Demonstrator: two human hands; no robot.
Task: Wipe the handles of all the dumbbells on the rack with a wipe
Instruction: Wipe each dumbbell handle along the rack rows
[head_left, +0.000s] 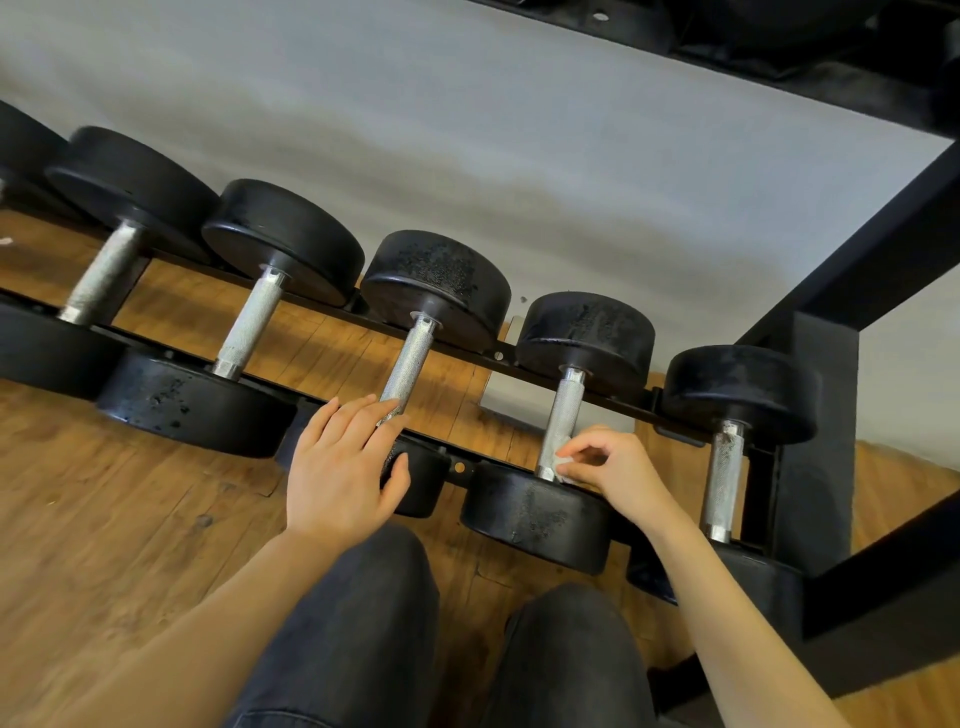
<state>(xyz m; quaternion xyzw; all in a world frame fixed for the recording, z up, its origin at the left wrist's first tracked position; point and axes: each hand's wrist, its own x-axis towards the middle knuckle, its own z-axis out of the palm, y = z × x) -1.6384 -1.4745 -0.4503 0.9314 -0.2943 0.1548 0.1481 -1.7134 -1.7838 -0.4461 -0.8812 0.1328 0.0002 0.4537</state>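
A person kneels at the bottom tier of a black rack (810, 395), with dark trouser knees (374, 613) at six o'clock over a wood floor (114, 519). Five dumbbells with black round heads and knurled silver handles lie side by side across the rails, stepping from ten o'clock down to three o'clock. The right hand (618, 473), just right of centre, pinches a small white wipe (566, 462) between thumb and curled fingertips and holds it against the near end of the fourth dumbbell's handle (563, 410), right where the handle meets the near head (537, 517). The left hand (343, 467), at the centre of the view, lies on the near end of the third dumbbell (410, 358): its fingers (363, 415) are nearly straight and close together, with the tips over the handle's near end, and the thumb sits apart on the near black head, most of which is hidden under the palm. The fifth dumbbell (724, 473) sits at three o'clock beside the rack's upright post, and the first dumbbell (104, 275) and the second dumbbell (249, 322) lie toward nine and ten o'clock, all untouched. A grey wall (467, 130) fills twelve o'clock.
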